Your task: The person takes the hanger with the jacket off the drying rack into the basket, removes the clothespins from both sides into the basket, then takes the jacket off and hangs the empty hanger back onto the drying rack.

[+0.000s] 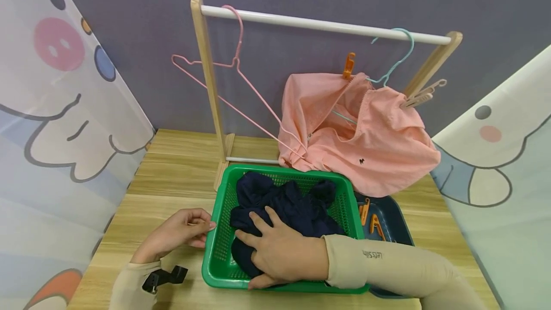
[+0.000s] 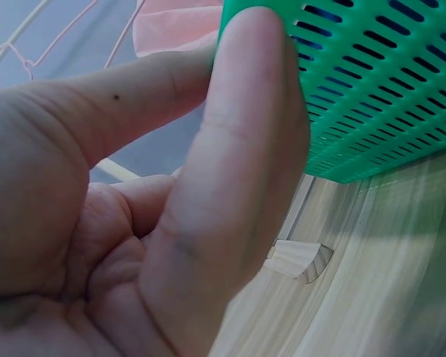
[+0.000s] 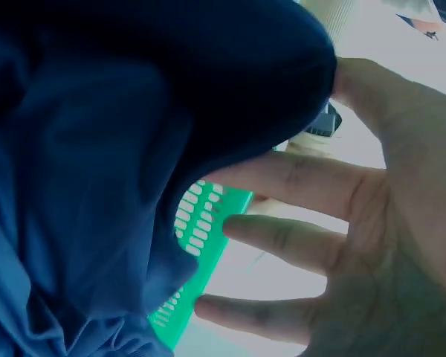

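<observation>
A green plastic basket (image 1: pixel 209 257) with slotted walls stands on the wooden table, holding a crumpled dark navy garment (image 1: pixel 297 209). My left hand (image 1: pixel 182 228) pinches the basket's left rim between thumb and index finger; the left wrist view shows these fingertips (image 2: pixel 249 52) against the green plastic. Over the garment, my right hand (image 1: pixel 284 252) lies with its fingers spread, palm down, its thumb near the front rim. From the right wrist, the navy cloth (image 3: pixel 82 171) bulges beside the straight, parted fingers (image 3: pixel 282 242).
Behind the basket stands a clothes rack (image 1: pixel 323 23) with a pink hanger (image 1: pixel 238 63) and a pink jacket (image 1: pixel 387 157) on a teal hanger (image 1: pixel 398 63). Orange (image 1: pixel 349 66) and beige clips (image 1: pixel 424 94) grip the jacket. A dark tray (image 1: pixel 398 219) with orange clips sits right of the basket.
</observation>
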A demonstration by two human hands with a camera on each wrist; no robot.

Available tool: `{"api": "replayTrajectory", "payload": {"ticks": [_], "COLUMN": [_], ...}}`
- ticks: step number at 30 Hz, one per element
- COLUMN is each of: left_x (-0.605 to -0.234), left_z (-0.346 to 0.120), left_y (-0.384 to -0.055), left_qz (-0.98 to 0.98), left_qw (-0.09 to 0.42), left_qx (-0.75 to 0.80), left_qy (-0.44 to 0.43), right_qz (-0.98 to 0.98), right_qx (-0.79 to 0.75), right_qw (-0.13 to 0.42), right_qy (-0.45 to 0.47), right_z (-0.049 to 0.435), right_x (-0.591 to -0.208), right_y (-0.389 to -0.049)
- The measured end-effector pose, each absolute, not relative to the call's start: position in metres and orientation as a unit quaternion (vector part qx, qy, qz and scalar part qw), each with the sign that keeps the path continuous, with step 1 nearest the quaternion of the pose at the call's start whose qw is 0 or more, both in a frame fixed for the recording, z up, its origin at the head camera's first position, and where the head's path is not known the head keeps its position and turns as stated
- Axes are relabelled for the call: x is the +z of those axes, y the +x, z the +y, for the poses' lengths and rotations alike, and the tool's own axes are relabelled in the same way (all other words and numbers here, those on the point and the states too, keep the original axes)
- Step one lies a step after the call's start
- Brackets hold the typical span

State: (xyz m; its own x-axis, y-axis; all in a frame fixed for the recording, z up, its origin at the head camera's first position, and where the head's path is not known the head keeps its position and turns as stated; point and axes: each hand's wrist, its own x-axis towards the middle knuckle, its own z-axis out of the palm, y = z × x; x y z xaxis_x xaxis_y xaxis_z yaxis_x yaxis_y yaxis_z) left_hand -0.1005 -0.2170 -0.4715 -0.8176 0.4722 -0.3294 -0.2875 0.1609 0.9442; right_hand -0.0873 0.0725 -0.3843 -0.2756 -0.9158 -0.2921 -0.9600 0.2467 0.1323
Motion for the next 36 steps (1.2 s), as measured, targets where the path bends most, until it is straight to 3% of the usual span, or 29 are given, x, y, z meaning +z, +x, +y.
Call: {"api": "replayTrajectory", "payload": {"ticks": [8, 16, 22, 30, 36], "left_x": [-0.472, -0.471, -0.47, -0.467, -0.455], "left_z": [-0.214, -0.213, -0.214, -0.213, -0.206], "left_y": [-0.103, -0.104, -0.105, -0.1, -0.092], "left_qz": [0.705, 0.704, 0.705, 0.725, 0.793], "left_qw": [0.293, 0.296, 0.295, 0.277, 0.224], "left_qx": [0.643, 0.642, 0.64, 0.627, 0.564], "left_qy": [0.059, 0.065, 0.071, 0.069, 0.05], "right_qz": [0.784, 0.8, 0.81, 0.803, 0.795], "right_qx": [0.302, 0.342, 0.312, 0.245, 0.169], "right_qw": [0.037, 0.069, 0.071, -0.007, -0.066], "right_qy": [-0.542, -0.488, -0.491, -0.543, -0.578], "right_z": [0.081, 0.09, 0.096, 0.112, 0.119], "right_x": [-0.403, -0.441, -0.448, -0.423, -0.401], "right_y": [-0.102, -0.137, -0.143, -0.129, -0.113]}}
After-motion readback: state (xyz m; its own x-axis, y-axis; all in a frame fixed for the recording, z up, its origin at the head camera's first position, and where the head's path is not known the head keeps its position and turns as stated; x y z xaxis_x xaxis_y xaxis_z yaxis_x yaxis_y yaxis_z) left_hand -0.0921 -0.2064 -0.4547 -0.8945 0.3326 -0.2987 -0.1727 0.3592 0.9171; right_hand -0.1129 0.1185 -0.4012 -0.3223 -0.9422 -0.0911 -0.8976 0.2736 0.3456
